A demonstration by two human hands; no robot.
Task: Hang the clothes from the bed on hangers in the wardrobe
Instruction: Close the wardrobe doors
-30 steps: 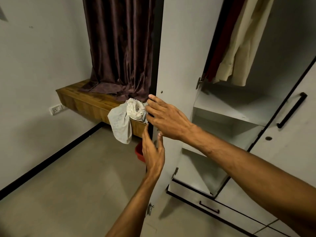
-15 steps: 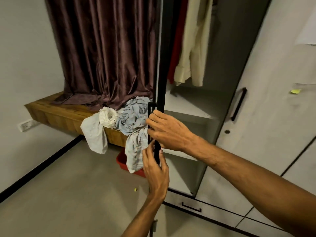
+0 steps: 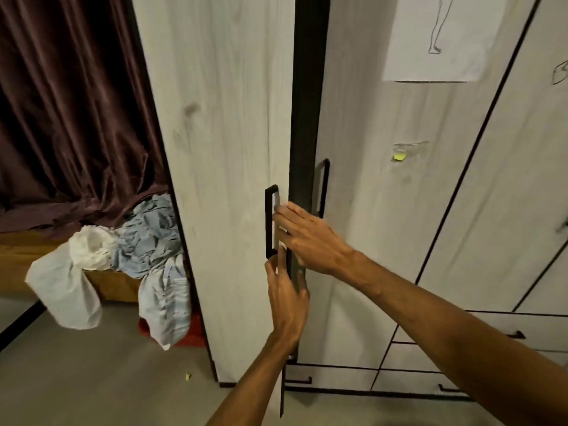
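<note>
- Wardrobe door [image 3: 221, 149] nearly closed; narrow dark gap between it and next door [image 3: 384, 210].
- Right hand [image 3: 310, 238]: fingers straight, flat against door edge beside black handle [image 3: 268, 222], holding nothing.
- Left hand [image 3: 287, 299] just below: thumb on door face, fingers wrapped round door edge.
- Clothes [image 3: 147, 241]: crumpled pile, 1 white piece, rest pale blue, on wooden ledge [image 3: 15, 256] beside wardrobe, draped over its front, below maroon curtain [image 3: 76, 118].
- Red tub [image 3: 192, 333] on floor underneath.

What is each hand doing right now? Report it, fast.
Left hand: pinches the edge of the wardrobe door, just below the handle.
Right hand: open, straight fingers pressing flat on the door beside the handle.
</note>
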